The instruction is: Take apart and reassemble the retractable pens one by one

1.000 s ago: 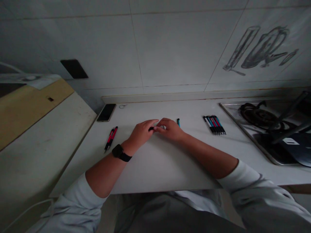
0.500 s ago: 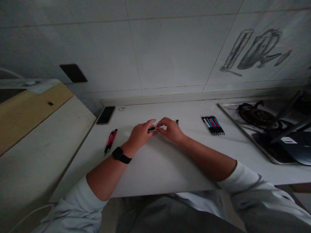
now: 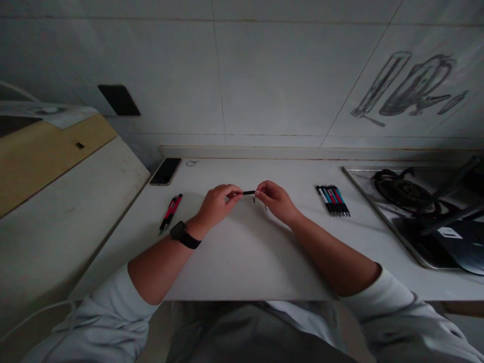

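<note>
A short black pen part (image 3: 248,192) lies level between my two hands, above the white counter. My left hand (image 3: 218,205) pinches its left end between thumb and fingers. On its right end, the fingertips of my right hand (image 3: 277,201) are closed. Beneath the part a tiny dark piece (image 3: 254,200) shows. A small light tip (image 3: 266,207) pokes out below my right hand; I cannot tell what it belongs to.
Two red and black pens (image 3: 171,214) lie left of my left hand, with a phone (image 3: 165,171) behind them. Several pens (image 3: 333,200) sit in a row at right, beside a gas stove (image 3: 404,191). A wire ring (image 3: 191,163) lies near the wall.
My hands have drawn slightly apart, and more of the black part shows between them. The blue-and-black piece behind my right hand is now hidden. The camera view has shifted a little.
</note>
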A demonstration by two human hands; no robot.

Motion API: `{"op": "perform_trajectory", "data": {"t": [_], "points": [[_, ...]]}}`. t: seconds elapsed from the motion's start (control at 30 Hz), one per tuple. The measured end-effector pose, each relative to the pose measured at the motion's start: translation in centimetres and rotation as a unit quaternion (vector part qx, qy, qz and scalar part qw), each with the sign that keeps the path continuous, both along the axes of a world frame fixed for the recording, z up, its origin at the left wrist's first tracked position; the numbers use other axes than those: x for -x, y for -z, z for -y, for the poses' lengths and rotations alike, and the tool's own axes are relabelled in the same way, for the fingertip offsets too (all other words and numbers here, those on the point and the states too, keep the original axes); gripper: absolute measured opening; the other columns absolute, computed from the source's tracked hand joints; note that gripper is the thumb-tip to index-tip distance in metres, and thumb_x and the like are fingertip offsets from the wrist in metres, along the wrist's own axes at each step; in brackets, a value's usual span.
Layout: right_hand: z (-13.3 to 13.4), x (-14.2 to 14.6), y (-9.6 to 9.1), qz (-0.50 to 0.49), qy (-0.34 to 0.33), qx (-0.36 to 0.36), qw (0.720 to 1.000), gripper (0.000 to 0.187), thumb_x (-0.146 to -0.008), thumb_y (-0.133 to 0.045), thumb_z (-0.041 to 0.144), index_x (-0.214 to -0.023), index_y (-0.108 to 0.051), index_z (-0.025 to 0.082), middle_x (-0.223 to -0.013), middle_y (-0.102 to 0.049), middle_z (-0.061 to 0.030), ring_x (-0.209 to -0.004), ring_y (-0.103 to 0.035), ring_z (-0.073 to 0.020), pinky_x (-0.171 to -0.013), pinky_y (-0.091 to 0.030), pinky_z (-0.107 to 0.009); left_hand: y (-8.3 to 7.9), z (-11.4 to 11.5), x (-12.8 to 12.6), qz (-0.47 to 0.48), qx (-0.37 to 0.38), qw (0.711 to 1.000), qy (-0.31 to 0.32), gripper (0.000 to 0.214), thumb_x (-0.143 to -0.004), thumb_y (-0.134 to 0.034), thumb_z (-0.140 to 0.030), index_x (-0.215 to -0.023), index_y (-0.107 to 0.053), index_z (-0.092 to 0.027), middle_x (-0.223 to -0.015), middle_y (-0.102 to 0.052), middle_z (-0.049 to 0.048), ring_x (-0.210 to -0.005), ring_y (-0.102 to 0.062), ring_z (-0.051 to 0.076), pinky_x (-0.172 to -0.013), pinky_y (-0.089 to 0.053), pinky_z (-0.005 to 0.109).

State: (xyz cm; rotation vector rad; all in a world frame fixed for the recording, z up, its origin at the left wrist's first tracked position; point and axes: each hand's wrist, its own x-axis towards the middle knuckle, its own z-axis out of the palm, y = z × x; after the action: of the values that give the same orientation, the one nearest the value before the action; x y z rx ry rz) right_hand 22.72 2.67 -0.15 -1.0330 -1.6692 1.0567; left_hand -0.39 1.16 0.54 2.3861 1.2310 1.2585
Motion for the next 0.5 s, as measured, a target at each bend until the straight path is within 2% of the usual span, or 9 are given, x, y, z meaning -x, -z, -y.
{"op": "perform_trajectory", "data": {"t": [0.27, 0.37, 0.5], "points": [[0.51, 0.4, -0.51, -0.053, -0.034, 0.068, 0.996, 0.035, -0.082, -0.074, 0.053, -0.092, -0.061, 0.021, -0.082, -0.074, -0.0034, -0.074, -0.066, -0.0154, -0.067, -0.049, -0.028, -0.25, 0.25, -0.09, 0.014, 0.023, 0.999, -0.028, 0.009, -0.095, -0.07, -0.028, -0.1, -0.076, -0.022, -0.093, -0.079, 0.0034, -0.083, -0.072, 0.017, -0.082, -0.057, 0.03], [0.56, 0.52, -0.33, -0.065, -0.032, 0.075, 0.995, 0.036, -0.081, -0.076, 0.053, -0.089, -0.059, 0.022, -0.081, -0.075, -0.0036, -0.073, -0.068, -0.0157, -0.068, -0.051, -0.029, -0.23, 0.23, -0.06, 0.0, 0.027, 0.999, -0.027, 0.011, -0.097, -0.068, -0.031, -0.097, -0.076, -0.022, -0.093, -0.08, 0.0027, -0.085, -0.073, 0.017, -0.082, -0.056, 0.03], [0.51, 0.61, 0.16, -0.071, -0.031, 0.072, 0.994, 0.036, -0.081, -0.076, 0.053, -0.087, -0.057, 0.023, -0.08, -0.075, -0.0031, -0.075, -0.07, -0.0166, -0.071, -0.053, -0.031, -0.41, 0.23, -0.05, -0.025, 0.027, 0.999, -0.018, 0.015, -0.101, -0.062, -0.026, -0.094, -0.074, -0.021, -0.091, -0.079, 0.0015, -0.086, -0.073, 0.017, -0.082, -0.054, 0.029]]}}
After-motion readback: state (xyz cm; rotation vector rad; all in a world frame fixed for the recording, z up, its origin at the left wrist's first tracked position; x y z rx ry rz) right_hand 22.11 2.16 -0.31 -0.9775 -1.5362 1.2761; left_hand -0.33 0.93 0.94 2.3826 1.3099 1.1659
